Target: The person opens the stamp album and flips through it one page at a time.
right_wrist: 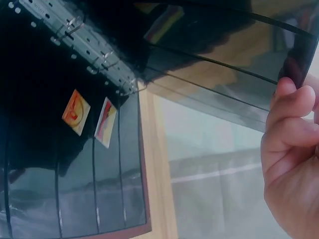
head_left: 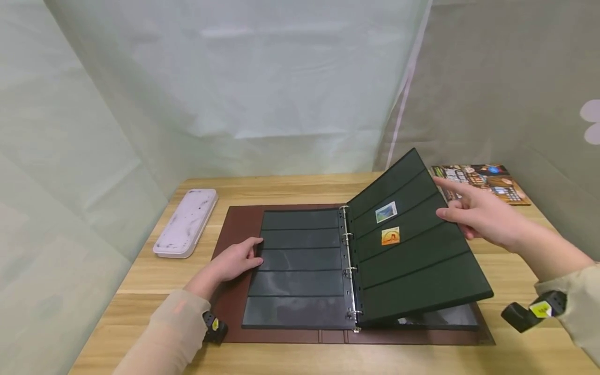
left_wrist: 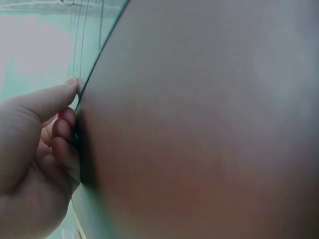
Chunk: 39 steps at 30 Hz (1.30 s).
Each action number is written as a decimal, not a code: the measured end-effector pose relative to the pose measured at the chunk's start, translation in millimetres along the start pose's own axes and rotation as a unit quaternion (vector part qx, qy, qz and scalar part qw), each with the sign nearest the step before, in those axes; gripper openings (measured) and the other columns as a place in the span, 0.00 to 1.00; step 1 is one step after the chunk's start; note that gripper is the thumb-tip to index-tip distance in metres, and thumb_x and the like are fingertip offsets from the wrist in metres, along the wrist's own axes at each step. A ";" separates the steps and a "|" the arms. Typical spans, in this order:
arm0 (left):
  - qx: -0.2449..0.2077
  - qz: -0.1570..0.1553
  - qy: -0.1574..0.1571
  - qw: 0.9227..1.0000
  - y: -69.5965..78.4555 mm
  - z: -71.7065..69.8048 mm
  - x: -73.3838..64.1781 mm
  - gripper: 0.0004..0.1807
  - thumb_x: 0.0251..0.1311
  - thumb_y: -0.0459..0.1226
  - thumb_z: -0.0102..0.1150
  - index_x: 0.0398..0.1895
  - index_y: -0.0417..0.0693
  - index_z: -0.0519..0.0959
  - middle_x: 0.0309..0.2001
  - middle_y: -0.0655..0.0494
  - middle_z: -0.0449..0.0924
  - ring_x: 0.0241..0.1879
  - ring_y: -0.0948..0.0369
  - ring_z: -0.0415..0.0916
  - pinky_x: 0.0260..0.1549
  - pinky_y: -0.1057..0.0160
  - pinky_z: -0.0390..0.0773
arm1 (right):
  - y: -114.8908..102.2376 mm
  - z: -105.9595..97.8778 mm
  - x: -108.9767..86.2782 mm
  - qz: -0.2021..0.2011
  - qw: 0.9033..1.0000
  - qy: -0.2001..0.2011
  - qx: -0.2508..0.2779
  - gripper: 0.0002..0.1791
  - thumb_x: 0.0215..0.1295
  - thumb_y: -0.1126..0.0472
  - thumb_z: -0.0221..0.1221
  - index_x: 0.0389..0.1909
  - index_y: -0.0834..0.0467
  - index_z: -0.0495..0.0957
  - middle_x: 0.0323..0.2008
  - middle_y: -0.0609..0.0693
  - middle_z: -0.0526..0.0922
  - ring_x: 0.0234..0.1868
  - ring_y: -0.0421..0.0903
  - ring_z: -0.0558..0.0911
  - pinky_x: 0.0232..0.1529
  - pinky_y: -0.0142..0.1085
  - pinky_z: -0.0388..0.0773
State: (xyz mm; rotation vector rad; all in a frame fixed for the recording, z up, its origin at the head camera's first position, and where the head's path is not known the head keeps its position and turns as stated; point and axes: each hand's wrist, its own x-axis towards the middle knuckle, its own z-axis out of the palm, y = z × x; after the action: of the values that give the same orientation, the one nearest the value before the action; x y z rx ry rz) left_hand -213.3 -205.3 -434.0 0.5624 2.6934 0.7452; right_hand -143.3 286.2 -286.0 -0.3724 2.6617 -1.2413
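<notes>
A stamp album (head_left: 323, 336) with black pocket pages lies spread on its brown cover. My right hand (head_left: 478, 213) pinches the outer edge of the raised right-hand page (head_left: 417, 265), index finger stretched along it. That page stands tilted up from the rings (head_left: 348, 268) and carries a blue-green stamp (head_left: 386, 212) and an orange stamp (head_left: 390, 236). In the right wrist view, an orange stamp (right_wrist: 76, 112) and a red-and-white stamp (right_wrist: 105, 122) show on the page underneath. My left hand (head_left: 236, 260) rests on the cover, thumb and index fingertips at the left page's (head_left: 295, 260) outer edge.
A pale marbled case (head_left: 186, 223) lies on the wooden table (head_left: 140, 297) to the left of the album. Behind my right hand is a printed picture booklet (head_left: 508, 182). Light fabric curtains (head_left: 281, 94) hang round the table's back and sides.
</notes>
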 end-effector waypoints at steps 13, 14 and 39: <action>0.007 0.002 0.002 1.000 1.1 -0.2 -0.1 0.29 0.61 0.39 0.58 0.64 0.39 0.65 0.23 0.58 0.69 0.21 0.62 0.65 0.23 0.62 0.65 | -25.3 2.1 9.2 0.000 1.000 -0.019 -0.008 0.41 0.68 0.52 0.55 0.75 0.51 0.42 0.19 0.52 0.69 0.12 0.48 0.68 0.14 0.39 0.65; 0.007 0.003 0.001 1.000 1.1 -0.3 0.0 0.29 0.61 0.39 0.59 0.64 0.40 0.65 0.23 0.58 0.69 0.21 0.62 0.65 0.23 0.62 0.65 | -26.6 2.2 9.7 -0.001 1.000 -0.020 -0.007 0.41 0.68 0.52 0.55 0.74 0.52 0.42 0.19 0.53 0.70 0.12 0.48 0.68 0.13 0.39 0.64; 0.006 0.008 0.000 1.000 2.2 0.6 0.7 0.29 0.61 0.39 0.59 0.64 0.40 0.65 0.24 0.58 0.69 0.22 0.62 0.66 0.23 0.62 0.66 | -64.6 15.4 30.2 -0.004 0.999 -0.045 0.024 0.40 0.66 0.53 0.56 0.74 0.46 0.46 0.19 0.52 0.69 0.14 0.48 0.70 0.15 0.36 0.64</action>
State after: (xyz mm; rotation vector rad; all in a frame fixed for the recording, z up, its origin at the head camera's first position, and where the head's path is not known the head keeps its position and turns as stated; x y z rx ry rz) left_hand -213.0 -203.0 -433.5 0.5861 2.6991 0.7334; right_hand -158.3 225.9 -247.7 -0.4214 2.5540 -1.2572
